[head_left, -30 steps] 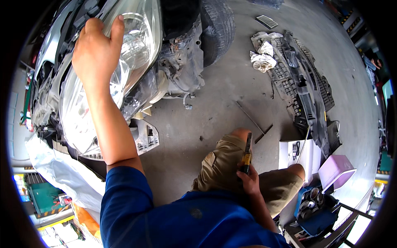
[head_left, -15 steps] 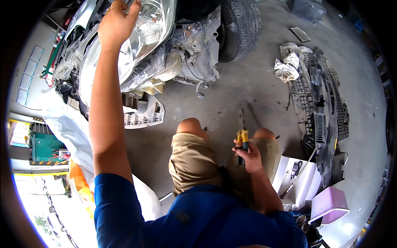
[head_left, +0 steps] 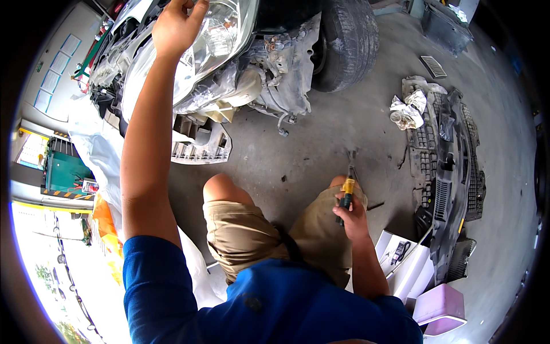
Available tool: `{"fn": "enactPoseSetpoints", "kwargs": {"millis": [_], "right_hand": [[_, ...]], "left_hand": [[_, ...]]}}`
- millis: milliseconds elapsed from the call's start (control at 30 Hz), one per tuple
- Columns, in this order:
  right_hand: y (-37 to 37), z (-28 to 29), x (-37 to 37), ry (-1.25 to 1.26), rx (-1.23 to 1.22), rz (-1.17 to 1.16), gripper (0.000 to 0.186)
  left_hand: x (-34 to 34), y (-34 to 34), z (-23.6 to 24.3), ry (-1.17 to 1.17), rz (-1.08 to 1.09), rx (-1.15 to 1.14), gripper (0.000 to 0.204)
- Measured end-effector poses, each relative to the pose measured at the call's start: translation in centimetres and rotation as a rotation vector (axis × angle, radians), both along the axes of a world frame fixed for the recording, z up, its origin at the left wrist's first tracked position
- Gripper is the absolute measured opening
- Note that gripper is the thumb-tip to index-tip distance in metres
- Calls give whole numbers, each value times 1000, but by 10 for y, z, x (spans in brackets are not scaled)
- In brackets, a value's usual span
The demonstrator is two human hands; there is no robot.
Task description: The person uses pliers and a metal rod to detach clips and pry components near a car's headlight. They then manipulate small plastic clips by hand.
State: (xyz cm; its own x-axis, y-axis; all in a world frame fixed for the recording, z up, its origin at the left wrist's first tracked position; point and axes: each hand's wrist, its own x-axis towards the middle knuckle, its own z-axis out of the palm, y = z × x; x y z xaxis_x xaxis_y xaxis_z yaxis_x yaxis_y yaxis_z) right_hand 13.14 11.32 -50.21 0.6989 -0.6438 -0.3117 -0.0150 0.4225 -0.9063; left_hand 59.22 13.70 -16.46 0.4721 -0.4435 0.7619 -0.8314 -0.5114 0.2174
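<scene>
Yellow-and-black pliers (head_left: 348,186) sit in the right hand (head_left: 353,217), fingers wrapped round the handles, over the tan shorts (head_left: 315,229). Left hand (head_left: 175,33) is up at the headlight (head_left: 222,35), fingers loosely spread, contact hard to tell. Looks like a steadying step; using the pliers there would call for reaching across.

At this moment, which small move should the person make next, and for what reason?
Perhaps bring the pliers toward the headlight: the left hand is at the headlight, while the right hand grips the pliers near the right knee, well away from it.
</scene>
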Motion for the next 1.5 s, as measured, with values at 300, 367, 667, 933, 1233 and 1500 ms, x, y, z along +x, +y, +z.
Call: {"fn": "enactPoseSetpoints", "kwargs": {"millis": [300, 367, 667, 933, 1233, 1500], "right_hand": [[-16, 40, 104, -110, -547, 300, 47], [-20, 50, 123, -123, -529, 318, 56], [-37, 94, 202, -109, -260, 319, 56], [-33, 74, 252, -140, -519, 244, 56], [-23, 55, 294, -142, -888, 16, 55], [8, 62, 315, -256, -599, -151, 34]], "left_hand": [[-116, 39, -111, -154, -696, -320, 9], [-154, 59, -178, 212, -708, -136, 16], [-137, 35, -280, 1083, -847, -295, 26], [-97, 17, -311, 1291, -1111, -520, 30], [-53, 7, -304, 1444, -1363, -596, 35], [-36, 20, -306, 1735, -1475, -615, 35]]}}
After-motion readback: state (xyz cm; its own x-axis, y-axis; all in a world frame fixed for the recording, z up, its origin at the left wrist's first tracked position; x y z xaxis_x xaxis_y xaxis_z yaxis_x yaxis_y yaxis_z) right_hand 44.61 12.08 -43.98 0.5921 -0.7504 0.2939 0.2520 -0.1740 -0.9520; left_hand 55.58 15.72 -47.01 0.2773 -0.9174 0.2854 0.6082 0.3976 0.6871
